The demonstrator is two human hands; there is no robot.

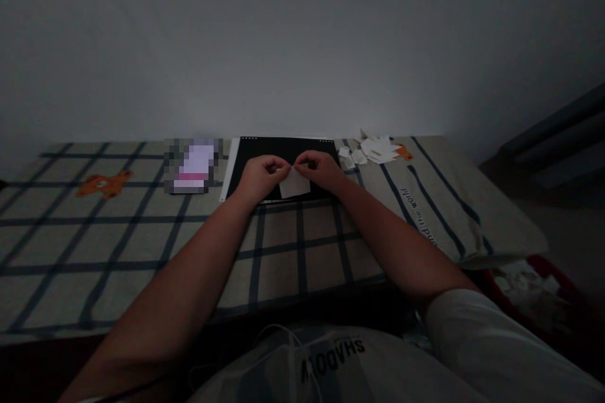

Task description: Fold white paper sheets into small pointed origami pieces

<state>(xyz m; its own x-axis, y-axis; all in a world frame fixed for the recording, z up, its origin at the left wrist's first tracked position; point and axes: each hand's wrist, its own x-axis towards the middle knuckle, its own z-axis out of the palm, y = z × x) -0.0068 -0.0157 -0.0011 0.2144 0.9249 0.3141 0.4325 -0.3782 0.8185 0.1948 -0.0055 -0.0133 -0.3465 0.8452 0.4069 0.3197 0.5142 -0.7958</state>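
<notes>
A small piece of white paper (295,185) is pinched at its top edge between the fingertips of both hands. My left hand (263,175) is closed on it from the left, and my right hand (321,170) from the right, with the fingertips nearly meeting. Beneath the paper and hands lies a flat black sheet (258,148) with white edges and small white marks along its border. Part of the paper's top is hidden by my fingers.
A checked cloth (278,239) covers the table. Loose white paper pieces (378,150) lie in a pile at the right. A pixelated phone-like object (196,164) lies left of the black sheet. Below the table's right end stands a red bin (570,286) holding white scraps.
</notes>
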